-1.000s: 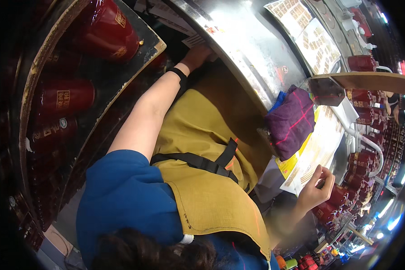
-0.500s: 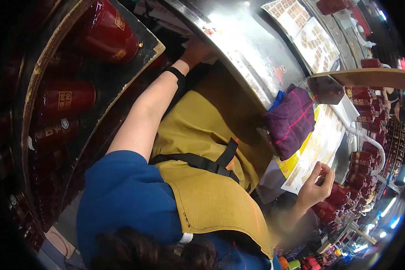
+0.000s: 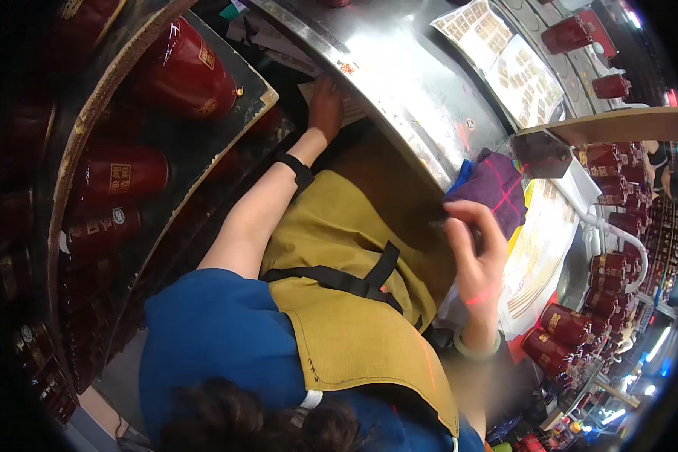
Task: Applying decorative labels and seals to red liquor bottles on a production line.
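Below the metal tabletop's edge, my left hand (image 3: 326,111) is in the shade, its fingers closed on a pale printed sheet (image 3: 352,110) that shows on both sides of it. The fingertips are hard to make out. My right hand (image 3: 478,260) is raised in front of a folded purple cloth (image 3: 499,184) with red lines. Its thumb and forefinger are bent together in a pinch; whatever sits between them, if anything, is too small to name. Gold-printed sheets (image 3: 539,260) lie beyond this hand.
A shiny metal tabletop (image 3: 422,83) carries more sheets of gold labels (image 3: 526,79). To my left, a dark shelf (image 3: 267,96) with worn edges holds dark red jars (image 3: 196,71). More red jars (image 3: 569,324) stand at right, near a curved white pipe (image 3: 639,252) and a wooden board (image 3: 625,128).
My left hand has drawn back a little toward me from under the tabletop. My right hand has moved left and up, now in front of the purple cloth.
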Motion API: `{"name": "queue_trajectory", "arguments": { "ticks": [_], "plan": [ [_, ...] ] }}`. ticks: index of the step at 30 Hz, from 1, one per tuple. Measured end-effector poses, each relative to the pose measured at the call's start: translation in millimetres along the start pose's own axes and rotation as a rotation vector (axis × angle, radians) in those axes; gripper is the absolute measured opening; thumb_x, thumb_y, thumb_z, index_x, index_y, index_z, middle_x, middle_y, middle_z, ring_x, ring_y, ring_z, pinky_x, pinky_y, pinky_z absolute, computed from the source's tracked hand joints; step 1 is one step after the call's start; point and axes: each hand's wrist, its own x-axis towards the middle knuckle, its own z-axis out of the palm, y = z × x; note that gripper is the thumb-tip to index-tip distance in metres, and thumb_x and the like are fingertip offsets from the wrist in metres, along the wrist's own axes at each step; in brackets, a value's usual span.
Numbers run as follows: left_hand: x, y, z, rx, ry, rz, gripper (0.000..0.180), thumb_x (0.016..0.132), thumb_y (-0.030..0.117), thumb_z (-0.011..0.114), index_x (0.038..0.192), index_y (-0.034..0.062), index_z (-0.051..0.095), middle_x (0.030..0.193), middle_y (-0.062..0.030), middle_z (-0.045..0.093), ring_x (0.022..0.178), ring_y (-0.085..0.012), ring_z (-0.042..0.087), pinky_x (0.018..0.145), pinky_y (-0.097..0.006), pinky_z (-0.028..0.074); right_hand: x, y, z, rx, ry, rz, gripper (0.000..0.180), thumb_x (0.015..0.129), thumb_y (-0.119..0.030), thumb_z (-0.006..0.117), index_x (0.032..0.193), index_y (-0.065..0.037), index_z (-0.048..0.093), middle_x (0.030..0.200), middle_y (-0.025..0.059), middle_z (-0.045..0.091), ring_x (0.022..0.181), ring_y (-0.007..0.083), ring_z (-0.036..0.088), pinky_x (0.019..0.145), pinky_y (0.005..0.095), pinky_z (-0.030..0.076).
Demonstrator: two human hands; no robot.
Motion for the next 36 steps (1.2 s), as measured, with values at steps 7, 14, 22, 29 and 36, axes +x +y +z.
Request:
{"name": "queue_trajectory", "arguments": {
  "ticks": [7, 14, 22, 29, 36],
  "plan": [
    [-16, 17, -13, -0.005, 0.067, -0.105, 0.028, 0.086, -0.005, 0.053, 0.113, -0.0066, 0.063, 0.125, -0.0276, 0.056, 0.12, -0.046, 0.054, 0.096, -0.049, 0.049, 96, 39, 153, 0.582, -0.233, 0.761, 0.04, 0.104, -0.039, 0.064, 0.117, -0.002, 0.059, 0.088, -0.0001, 0.055, 0.069, 0.008, 0.043, 0.061, 0.0266, 0.042],
    [-28, 8, -24, -0.284, -0.035, -0.099, 0.028, 0.088, -0.002, 0.06, 0.115, -0.0036, 0.065, 0.116, -0.0287, 0.063, 0.105, -0.0495, 0.063, 0.085, -0.049, 0.054, 174, 118, 247, 0.94, 0.32, 0.66, 0.022, 0.104, -0.027, 0.058, 0.111, -0.006, 0.061, 0.097, 0.008, 0.062, 0.078, 0.0165, 0.056, 0.065, 0.0321, 0.048],
    [-81, 31, -30, -0.417, -0.149, -0.531, 0.046, 0.088, 0.012, 0.072, 0.129, -0.0068, 0.059, 0.119, -0.0271, 0.063, 0.114, -0.042, 0.06, 0.101, -0.046, 0.047, 197, 172, 250, 1.134, 0.437, 0.608, 0.019, 0.105, -0.022, 0.052, 0.11, -0.006, 0.059, 0.098, 0.0102, 0.063, 0.076, 0.0195, 0.058, 0.061, 0.0343, 0.049],
    [-94, -49, 45, -0.368, -0.611, -1.165, 0.05, 0.096, 0.039, 0.063, 0.13, 0.0025, 0.066, 0.127, -0.0193, 0.069, 0.113, -0.0326, 0.066, 0.091, -0.04, 0.052, 182, 170, 251, 1.152, 0.467, 0.676, 0.018, 0.105, -0.018, 0.046, 0.11, -0.005, 0.058, 0.1, 0.0122, 0.063, 0.074, 0.0222, 0.059, 0.057, 0.0362, 0.05],
    [-90, -106, 81, -0.194, -0.792, -0.724, 0.054, 0.1, 0.047, 0.056, 0.119, -0.0024, 0.069, 0.113, -0.0224, 0.072, 0.105, -0.033, 0.071, 0.082, -0.041, 0.053, 122, 118, 202, 1.189, 0.334, 0.947, 0.018, 0.104, -0.013, 0.04, 0.106, -0.003, 0.055, 0.097, 0.0145, 0.063, 0.068, 0.0247, 0.059, 0.05, 0.0375, 0.048]
  ]
}}
